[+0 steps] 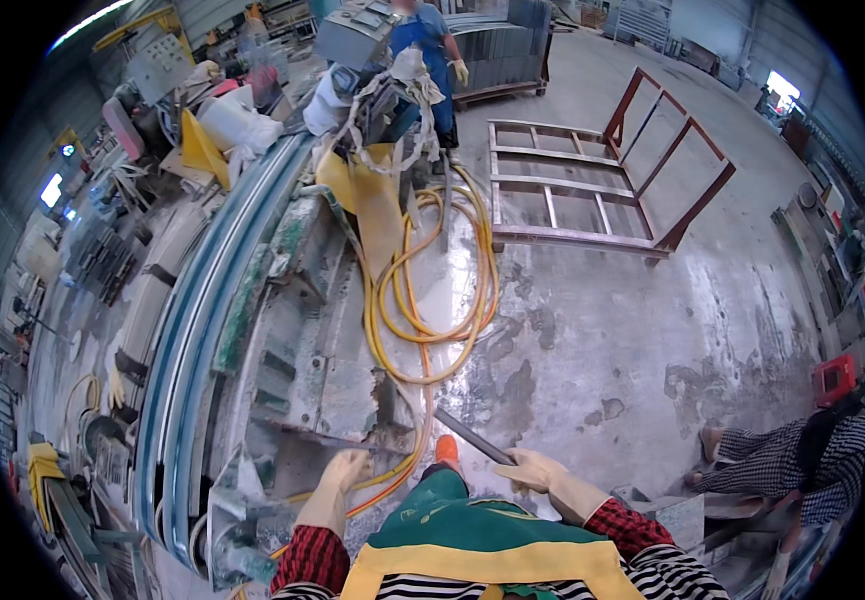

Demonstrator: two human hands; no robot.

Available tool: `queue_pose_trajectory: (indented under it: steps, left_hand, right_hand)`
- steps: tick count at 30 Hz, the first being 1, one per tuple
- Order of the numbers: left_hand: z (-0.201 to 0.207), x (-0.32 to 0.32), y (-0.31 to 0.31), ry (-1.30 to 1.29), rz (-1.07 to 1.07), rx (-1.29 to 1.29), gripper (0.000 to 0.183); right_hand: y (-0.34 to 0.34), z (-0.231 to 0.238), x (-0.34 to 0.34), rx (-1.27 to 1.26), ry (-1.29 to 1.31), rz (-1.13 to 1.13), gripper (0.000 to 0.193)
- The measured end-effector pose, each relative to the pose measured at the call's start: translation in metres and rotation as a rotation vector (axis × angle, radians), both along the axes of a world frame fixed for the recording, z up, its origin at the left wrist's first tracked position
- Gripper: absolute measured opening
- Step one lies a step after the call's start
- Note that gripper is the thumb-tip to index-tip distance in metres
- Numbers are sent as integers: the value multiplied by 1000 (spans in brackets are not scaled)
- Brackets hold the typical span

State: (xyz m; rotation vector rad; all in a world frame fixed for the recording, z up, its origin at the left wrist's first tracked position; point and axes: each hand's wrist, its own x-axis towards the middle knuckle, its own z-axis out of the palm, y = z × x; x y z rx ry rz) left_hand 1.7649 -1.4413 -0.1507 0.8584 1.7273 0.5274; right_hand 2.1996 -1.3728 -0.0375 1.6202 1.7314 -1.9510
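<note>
My right hand, in a cream glove, grips the near end of a dark grey tube. The tube slants away to the left, low over the wet floor. My left hand, gloved the same way, is curled closed beside the machine bed. What its fingers hold, if anything, I cannot make out. Just right of it runs a yellow hose, which leads up to large loose coils on the floor ahead. An orange boot shows below me, between my hands.
To the left stretches a long machine with blue-green rails. A worker in a blue apron stands at its far end. A rusty metal frame rack stands ahead right. Another person in checkered clothes is at the right, near a red box.
</note>
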Motion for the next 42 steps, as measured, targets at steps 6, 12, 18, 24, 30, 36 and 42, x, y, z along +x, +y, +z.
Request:
queue_pose_trajectory:
  steps: [6, 12, 18, 24, 30, 36, 42]
  left_hand:
    - [57, 42, 227, -46, -133, 276, 42]
    - [125, 148, 363, -146, -469, 193, 44]
    - [68, 186, 442, -346, -444, 132, 40]
    - [99, 201, 528, -144, -252, 135, 39]
    - [109, 210, 565, -91, -101, 181, 39]
    - [104, 207, 630, -125, 13, 128, 42]
    - [112, 210, 749, -181, 81, 213, 44]
  right_hand:
    - [75, 41, 59, -87, -250, -257, 48]
    - [143, 32, 91, 25, -84, -693, 45]
    - [289, 2, 129, 55, -106, -547, 45]
    - [482, 56, 165, 109, 57, -470, 46]
    - [677, 112, 123, 334, 222, -322, 50]
    - [827, 174, 42, 503, 298, -172, 51]
    - [949, 198, 13, 585, 223, -120, 46]
